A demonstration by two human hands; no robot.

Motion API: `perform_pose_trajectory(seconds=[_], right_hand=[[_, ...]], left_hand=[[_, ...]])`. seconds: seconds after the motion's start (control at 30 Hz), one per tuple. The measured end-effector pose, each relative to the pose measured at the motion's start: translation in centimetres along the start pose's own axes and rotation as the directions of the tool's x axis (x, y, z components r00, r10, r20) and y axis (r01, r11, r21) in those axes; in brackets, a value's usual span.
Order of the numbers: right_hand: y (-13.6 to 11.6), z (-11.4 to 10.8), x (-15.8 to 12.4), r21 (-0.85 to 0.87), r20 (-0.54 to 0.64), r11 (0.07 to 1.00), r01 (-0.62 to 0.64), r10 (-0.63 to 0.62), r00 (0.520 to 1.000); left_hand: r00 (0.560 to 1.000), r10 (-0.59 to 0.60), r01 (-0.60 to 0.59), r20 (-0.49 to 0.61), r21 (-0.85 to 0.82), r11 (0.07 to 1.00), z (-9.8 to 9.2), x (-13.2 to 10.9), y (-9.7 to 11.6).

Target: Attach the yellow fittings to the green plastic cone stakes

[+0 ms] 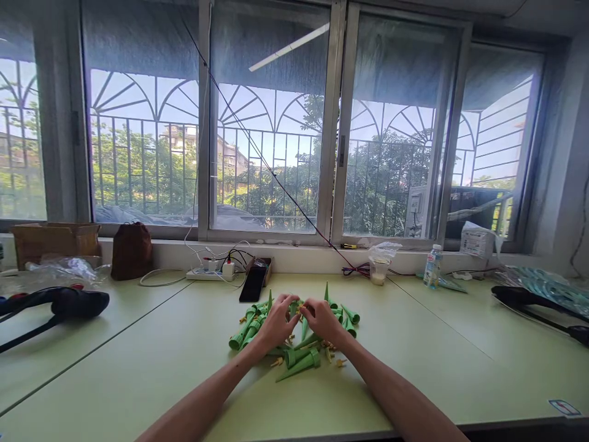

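Observation:
Both my hands meet above a loose pile of green plastic cone spikes [299, 363] on the table. My left hand [277, 320] is closed around a green plastic cone spike [293, 309], mostly covered by the fingers. My right hand [323, 318] pinches a small yellow plastic piece [301, 305] against its upper end; whether the two are joined I cannot tell. More green cones lie left and right of the hands, and a couple stand point up. Small yellow pieces [340, 363] are scattered among and in front of them.
A pale green table [151, 374] spans the view below the windows. Behind the pile are a black phone [253, 283] and a white power strip [207, 275]. A plastic cup [378, 270] and a bottle [432, 266] stand back right. Black padded objects [80, 304] lie toward both sides.

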State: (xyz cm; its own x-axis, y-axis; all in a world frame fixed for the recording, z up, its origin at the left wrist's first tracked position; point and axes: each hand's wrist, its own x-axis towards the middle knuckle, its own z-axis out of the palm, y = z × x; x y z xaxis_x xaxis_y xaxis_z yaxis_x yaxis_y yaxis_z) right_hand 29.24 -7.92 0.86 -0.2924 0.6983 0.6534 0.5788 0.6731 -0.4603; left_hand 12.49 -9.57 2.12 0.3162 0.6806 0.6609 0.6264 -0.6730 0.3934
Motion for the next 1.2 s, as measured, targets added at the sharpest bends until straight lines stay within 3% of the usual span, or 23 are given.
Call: perform_pose_trajectory(seconds=[1.2], right_hand=[[0.58, 0.39, -0.07, -0.039, 0.023, 0.999, 0.0, 0.0, 1.0]], left_hand=[[0.998, -0.039, 0.038, 0.059, 0.009, 0.999, -0.11, -0.06, 0.31]])
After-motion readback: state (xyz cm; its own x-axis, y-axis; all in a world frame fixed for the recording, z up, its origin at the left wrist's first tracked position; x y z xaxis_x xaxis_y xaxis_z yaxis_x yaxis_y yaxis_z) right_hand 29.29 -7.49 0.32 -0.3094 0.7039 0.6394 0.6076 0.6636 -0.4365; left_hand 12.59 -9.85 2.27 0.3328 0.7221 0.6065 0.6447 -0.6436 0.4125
